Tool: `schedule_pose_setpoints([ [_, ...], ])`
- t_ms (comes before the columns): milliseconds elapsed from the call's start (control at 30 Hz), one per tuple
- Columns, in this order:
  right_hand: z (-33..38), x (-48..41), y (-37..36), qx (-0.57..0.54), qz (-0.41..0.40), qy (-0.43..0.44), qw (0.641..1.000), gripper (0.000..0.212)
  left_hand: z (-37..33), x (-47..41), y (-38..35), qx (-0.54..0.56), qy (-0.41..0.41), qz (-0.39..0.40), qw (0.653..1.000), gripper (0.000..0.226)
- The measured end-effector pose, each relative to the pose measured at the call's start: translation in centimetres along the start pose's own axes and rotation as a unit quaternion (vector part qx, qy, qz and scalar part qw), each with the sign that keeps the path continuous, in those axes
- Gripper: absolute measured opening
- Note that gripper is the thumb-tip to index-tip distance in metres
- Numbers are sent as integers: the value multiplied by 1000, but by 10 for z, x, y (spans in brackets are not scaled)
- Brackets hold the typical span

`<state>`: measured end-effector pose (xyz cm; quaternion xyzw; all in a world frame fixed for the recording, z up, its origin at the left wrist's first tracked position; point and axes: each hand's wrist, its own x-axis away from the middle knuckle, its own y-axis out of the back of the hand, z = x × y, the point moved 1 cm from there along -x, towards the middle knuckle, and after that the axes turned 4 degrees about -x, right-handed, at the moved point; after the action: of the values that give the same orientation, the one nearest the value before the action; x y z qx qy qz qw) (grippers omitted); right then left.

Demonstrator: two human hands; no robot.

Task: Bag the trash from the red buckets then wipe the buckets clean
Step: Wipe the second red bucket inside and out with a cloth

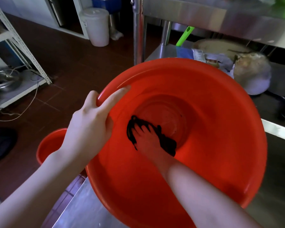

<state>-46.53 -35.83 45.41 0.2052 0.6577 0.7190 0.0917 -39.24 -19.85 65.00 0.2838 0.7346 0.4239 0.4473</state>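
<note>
The left hand [90, 119] clamps the rim of the big red bucket [220, 83] at centre left of the frame, thumb on the outside and fingers laid over the lip onto the inner wall. The right hand [148, 139] reaches deep inside, its fingers spread and pressing a dark cloth [168, 143] flat against the wall just where it meets the bottom; the cloth bunches up between and beside the fingers.

The bucket fills the middle of the frame, tipped toward the person, and looks empty of trash, so this appears to be the wiping step. To do it well, I would keep the rim hold firm, sweep the cloth round the bottom ring, then work upward along the wall, turning the bucket as needed.

A second red bucket [48, 145] sits at lower left, just beside the left forearm, and a steel table edge [82, 203] lies below. The brown floor at upper left offers room.
</note>
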Motion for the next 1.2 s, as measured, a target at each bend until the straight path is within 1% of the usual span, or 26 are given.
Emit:
schedule_pose_setpoints([
  [67, -3, -21, 23, -27, -54, -67, 996, 68, -1, 0, 1, -3, 2, 1, 1000, 80],
  [100, -8, -28, 33, -43, -73, -95, 992, 67, -2, 0, 1, -5, 5, 2, 1000, 80],
  [200, -24, -30, 44, -40, -100, -143, 984, 56, -7, 3, 2, -5, 13, 1, 1000, 80],
  [267, -41, -25, 47, -42, -120, -191, 973, 57, -12, 6, 1, -13, 7, -4, 1000, 81],
  [333, -57, -18, 47, -43, -125, -230, 964, 64, -16, 8, 0, -19, 1, -10, 1000, 83],
  [367, -63, -13, 44, -40, -122, -232, 964, 70, -17, 9, 0, -20, 3, -13, 1000, 84],
  [467, -71, -5, 36, -56, -90, -202, 974, 89, -22, 10, -1, -20, 12, -18, 1000, 86],
  [500, -68, -6, 32, -53, -82, -185, 978, 92, -24, 11, -1, -19, 13, -21, 1000, 87],
  [533, -61, -7, 28, -44, -76, -159, 983, 88, -25, 10, -2, -18, 15, -23, 999, 87],
  [567, -52, -9, 24, -27, -64, -121, 990, 80, -25, 10, -2, -16, 15, -24, 999, 87],
  [633, -32, -9, 11, 8, -25, -24, 999, 63, -26, 9, -1, -13, 16, -25, 999, 86],
  [667, -22, -6, 0, 16, -3, 13, 1000, 58, -25, 10, -1, -14, 19, -24, 999, 87],
  [800, -9, 20, -39, 26, 80, 70, 994, 52, -21, 18, 0, -11, 55, -22, 998, 91],
  [867, -16, 25, -42, 40, 93, 93, 990, 51, -21, 23, 0, -7, 67, -27, 997, 91],
  [967, -26, 17, -26, 45, 79, 103, 991, 51, -23, 28, -2, -12, 59, -28, 998, 85],
  [1033, -26, 10, -14, 43, 48, 94, 994, 57, -24, 30, -3, -11, 62, -28, 998, 83],
  [1133, -28, -11, 12, 27, -21, 29, 999, 72, -28, 33, -3, -14, 73, -34, 997, 85],
  [1200, -36, -26, 35, 20, -48, -13, 999, 76, -30, 33, -3, -15, 72, -35, 997, 85],
])
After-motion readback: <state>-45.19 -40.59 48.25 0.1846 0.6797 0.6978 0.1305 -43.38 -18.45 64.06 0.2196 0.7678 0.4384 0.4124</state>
